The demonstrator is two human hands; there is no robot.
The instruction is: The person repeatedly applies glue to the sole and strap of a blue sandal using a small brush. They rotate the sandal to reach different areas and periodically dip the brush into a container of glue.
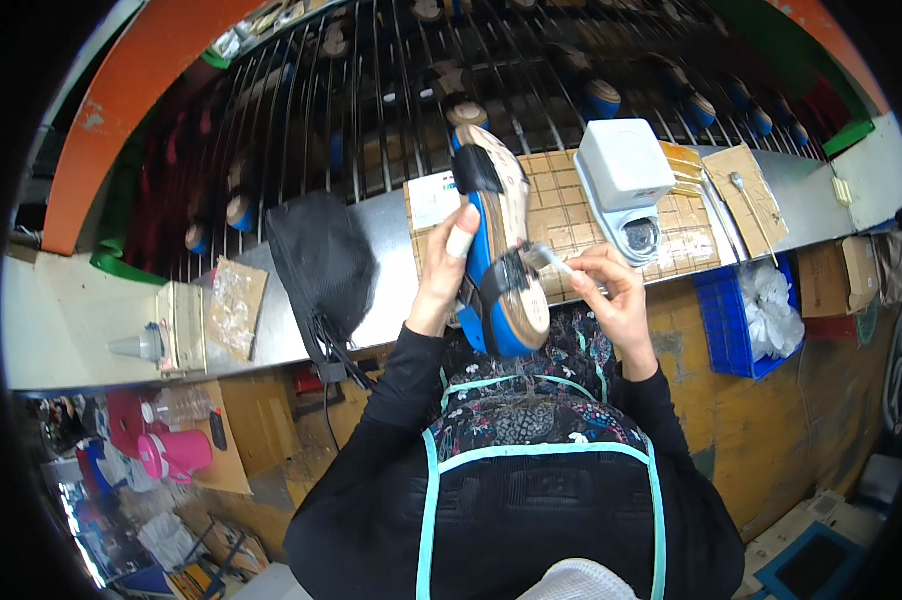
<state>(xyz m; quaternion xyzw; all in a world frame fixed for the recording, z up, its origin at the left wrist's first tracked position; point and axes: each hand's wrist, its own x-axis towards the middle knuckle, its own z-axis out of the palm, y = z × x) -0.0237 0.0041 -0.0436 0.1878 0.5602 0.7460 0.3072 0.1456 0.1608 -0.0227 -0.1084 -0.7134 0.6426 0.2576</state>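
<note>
My left hand (445, 262) is wrapped round the side of a sandal (511, 195), which is fitted on a blue shoe last (519, 342). A pale wrap covers the thumb. The sandal has a beige sole and black straps, and it tilts up over the bench edge, toe and heel hard to tell apart. Between pinched fingers my right hand (616, 298) holds a thin brush (554, 260) with a light handle. Its dark tip meets or nearly touches the black strap (509, 275) nearer my body.
A white dispenser (626, 165) with a round well stands on a gridded board (561, 215). Left of it lies a black bag (321, 265). Beyond, a rack of metal rods (371, 110) carries several shoes on lasts. A blue crate (726, 320) with plastic bags sits at right.
</note>
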